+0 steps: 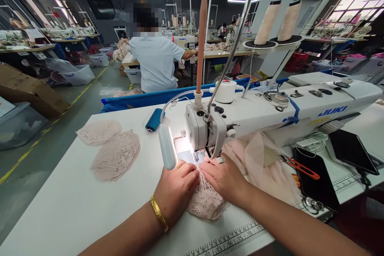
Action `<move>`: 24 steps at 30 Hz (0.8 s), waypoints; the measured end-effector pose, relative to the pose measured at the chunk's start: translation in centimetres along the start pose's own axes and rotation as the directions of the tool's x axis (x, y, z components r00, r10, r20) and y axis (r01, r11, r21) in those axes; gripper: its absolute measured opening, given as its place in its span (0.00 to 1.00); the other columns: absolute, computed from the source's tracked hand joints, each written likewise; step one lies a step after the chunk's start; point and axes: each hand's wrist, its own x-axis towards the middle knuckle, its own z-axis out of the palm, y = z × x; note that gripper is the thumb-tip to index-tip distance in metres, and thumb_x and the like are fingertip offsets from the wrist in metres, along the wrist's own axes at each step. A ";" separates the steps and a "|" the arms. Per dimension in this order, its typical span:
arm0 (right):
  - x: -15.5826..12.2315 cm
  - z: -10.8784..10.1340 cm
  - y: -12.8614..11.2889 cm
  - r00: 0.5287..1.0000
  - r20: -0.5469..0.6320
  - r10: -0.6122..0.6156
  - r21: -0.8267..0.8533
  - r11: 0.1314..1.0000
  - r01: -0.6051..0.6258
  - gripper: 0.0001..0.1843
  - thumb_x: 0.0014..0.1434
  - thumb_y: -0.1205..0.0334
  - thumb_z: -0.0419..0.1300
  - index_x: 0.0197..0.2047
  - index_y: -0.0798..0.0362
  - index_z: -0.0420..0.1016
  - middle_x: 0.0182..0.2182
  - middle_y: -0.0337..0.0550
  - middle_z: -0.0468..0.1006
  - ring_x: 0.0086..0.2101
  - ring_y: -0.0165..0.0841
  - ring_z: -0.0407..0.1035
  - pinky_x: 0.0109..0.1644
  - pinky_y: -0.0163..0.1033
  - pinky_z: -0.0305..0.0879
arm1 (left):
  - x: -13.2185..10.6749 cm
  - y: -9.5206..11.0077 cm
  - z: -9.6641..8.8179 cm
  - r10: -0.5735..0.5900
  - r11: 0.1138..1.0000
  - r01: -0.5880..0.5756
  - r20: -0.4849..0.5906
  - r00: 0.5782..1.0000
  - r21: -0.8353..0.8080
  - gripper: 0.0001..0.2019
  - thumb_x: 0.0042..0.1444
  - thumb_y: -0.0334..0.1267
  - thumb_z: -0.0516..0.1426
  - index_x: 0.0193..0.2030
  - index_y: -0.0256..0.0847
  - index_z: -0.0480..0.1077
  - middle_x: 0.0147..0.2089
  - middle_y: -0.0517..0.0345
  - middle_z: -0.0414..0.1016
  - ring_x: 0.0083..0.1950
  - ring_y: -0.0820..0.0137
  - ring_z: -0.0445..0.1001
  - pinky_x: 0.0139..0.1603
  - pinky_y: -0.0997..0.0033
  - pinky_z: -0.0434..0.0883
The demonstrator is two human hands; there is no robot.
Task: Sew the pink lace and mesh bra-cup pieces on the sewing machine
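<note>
A piece of pale pink lace lies on the white table just in front of the needle of a sewing machine. My left hand presses on the lace's left edge, fingers closed together at the fabric. From the other side my right hand grips the lace close to the presser foot, its fingertips partly hidden by the machine head. A small lit lamp hangs just above my left hand. More lace pieces lie flat at the left, and sheer pink fabric is bunched under the machine arm.
A blue thread spool lies behind the lamp. Orange thread snips, a black tablet and a coiled white cable sit at the right. Thread cones stand on a rack. A seated co-worker is beyond the table.
</note>
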 end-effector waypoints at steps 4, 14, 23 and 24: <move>0.0 -0.3 0.1 1.000 0.006 -0.003 -0.091 0.996 0.003 0.10 0.67 0.70 0.56 0.35 0.50 0.75 0.32 0.44 0.76 0.36 0.41 0.62 0.39 0.45 0.54 | 0.0 -0.4 0.3 0.011 1.000 -0.011 0.014 1.000 -0.018 0.10 0.70 0.32 0.53 0.48 0.41 0.77 0.49 0.52 0.83 0.48 0.59 0.79 0.46 0.59 0.69; 0.4 -0.1 0.2 0.998 0.045 0.052 -0.102 0.994 -0.047 0.11 0.66 0.72 0.54 0.33 0.50 0.72 0.31 0.47 0.72 0.33 0.41 0.61 0.38 0.46 0.56 | 0.1 -0.8 0.6 0.020 0.998 -0.020 0.007 1.000 0.063 0.11 0.68 0.32 0.53 0.49 0.41 0.76 0.52 0.49 0.83 0.48 0.56 0.80 0.51 0.53 0.72; 0.3 0.2 0.4 0.996 0.063 0.071 -0.096 0.993 -0.064 0.10 0.68 0.71 0.54 0.37 0.49 0.74 0.34 0.48 0.75 0.38 0.43 0.65 0.40 0.46 0.59 | 0.5 -0.5 0.1 0.026 0.996 -0.025 -0.009 1.000 0.091 0.10 0.67 0.31 0.54 0.47 0.40 0.77 0.49 0.50 0.84 0.46 0.56 0.78 0.51 0.50 0.72; 0.3 0.2 0.4 0.995 0.068 0.069 -0.093 0.994 -0.063 0.10 0.67 0.71 0.55 0.38 0.49 0.74 0.34 0.48 0.75 0.39 0.43 0.66 0.41 0.46 0.59 | 0.5 -0.4 0.1 0.024 0.996 -0.023 -0.012 1.000 0.085 0.10 0.67 0.31 0.54 0.47 0.39 0.77 0.49 0.50 0.84 0.46 0.56 0.78 0.51 0.50 0.71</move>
